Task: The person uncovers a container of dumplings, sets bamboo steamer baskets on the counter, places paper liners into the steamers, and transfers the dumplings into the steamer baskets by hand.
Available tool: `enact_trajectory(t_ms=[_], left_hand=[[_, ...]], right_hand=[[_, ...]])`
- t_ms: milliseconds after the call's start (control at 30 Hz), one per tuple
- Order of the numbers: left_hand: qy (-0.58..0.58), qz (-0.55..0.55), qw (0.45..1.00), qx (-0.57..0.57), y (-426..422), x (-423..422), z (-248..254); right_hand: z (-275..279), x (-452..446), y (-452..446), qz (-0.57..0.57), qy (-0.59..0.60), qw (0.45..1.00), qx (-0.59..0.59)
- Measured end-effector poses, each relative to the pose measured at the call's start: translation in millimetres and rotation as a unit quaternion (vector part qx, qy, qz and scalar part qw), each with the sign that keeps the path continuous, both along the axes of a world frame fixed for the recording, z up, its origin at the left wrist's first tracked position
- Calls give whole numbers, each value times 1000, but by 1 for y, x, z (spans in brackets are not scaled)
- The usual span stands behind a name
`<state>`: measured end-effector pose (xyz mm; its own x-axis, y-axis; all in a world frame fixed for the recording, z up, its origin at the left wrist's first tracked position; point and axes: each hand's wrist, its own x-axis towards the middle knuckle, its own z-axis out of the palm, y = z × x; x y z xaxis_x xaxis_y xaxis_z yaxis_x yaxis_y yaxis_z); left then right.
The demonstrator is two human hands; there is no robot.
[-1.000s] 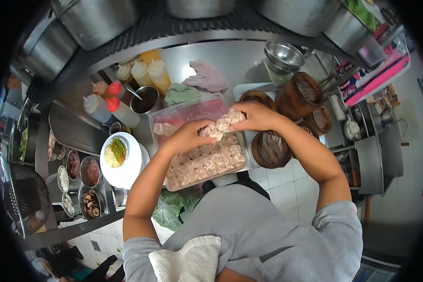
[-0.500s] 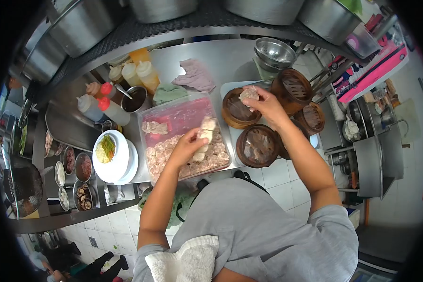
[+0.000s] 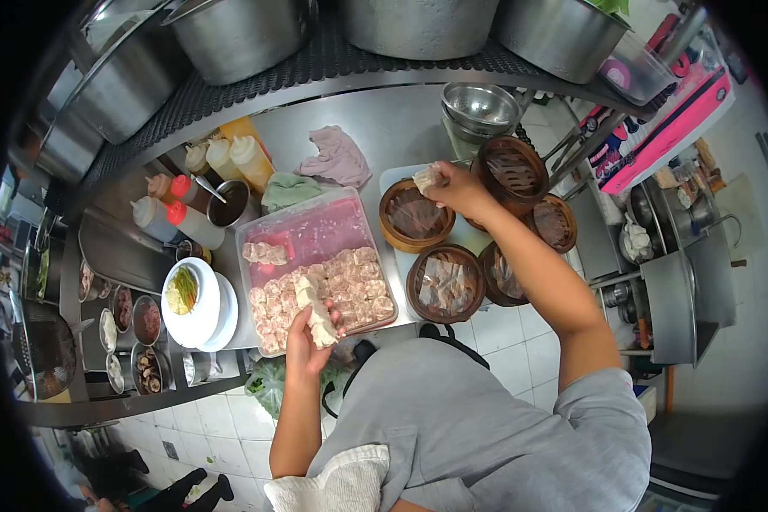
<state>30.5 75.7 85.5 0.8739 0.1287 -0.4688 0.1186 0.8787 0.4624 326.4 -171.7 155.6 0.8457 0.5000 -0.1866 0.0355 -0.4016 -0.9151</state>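
My left hand [image 3: 305,343] is closed around a short row of pale siu mai dumplings [image 3: 316,314], just above the near edge of a clear plastic tub [image 3: 347,209]. More siu mai [image 3: 363,277] lie packed in rows inside that tub, with a smaller group at its left side. Pinched in my right hand [image 3: 459,193] is a single siu mai [image 3: 427,177], above the far rim of a round bamboo steamer [image 3: 418,213] lined with dark, slotted sheeting. A second bamboo steamer [image 3: 445,283], similarly lined, sits nearer to me.
More bamboo steamers [image 3: 509,175] stand to the right, beside metal bowls [image 3: 480,109]. Squeeze bottles [image 3: 194,224], a sauce pot [image 3: 233,205] and a white plate [image 3: 198,299] occupy the left. Cloths [image 3: 335,158] lie behind the tub. Large pots [image 3: 239,38] line the overhead shelf.
My left hand has drawn back toward me and to the left with its row of siu mai. My right hand stays over the far steamer, its siu mai now turned. The camera view has shifted.
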Motion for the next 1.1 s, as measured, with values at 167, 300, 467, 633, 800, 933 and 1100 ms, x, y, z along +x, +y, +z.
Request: enact_trajectory(t_ms=[167, 300, 467, 633, 800, 933, 1100], left_hand=[[33, -5, 999, 20, -9, -11, 10], [4, -54, 983, 173, -22, -7, 19], [15, -101, 946, 307, -35, 14, 38], [1, -193, 813, 550, -28, 30, 54], [-150, -242, 654, 701, -28, 54, 79], [-203, -264, 584, 740, -22, 65, 79], [-193, -296, 580, 734, -35, 72, 79]], right_hand=[[-1, -15, 27, -3, -235, 926, -294], [-15, -20, 42, 16, -217, 911, -350], [-23, -31, 35, -22, -271, 918, -290], [33, -75, 20, 61, -93, 975, -195], [15, -114, 21, 303, -278, 912, 0], [28, -111, 7, 312, -177, 933, -1], [35, -116, -2, 298, -149, 941, -62]])
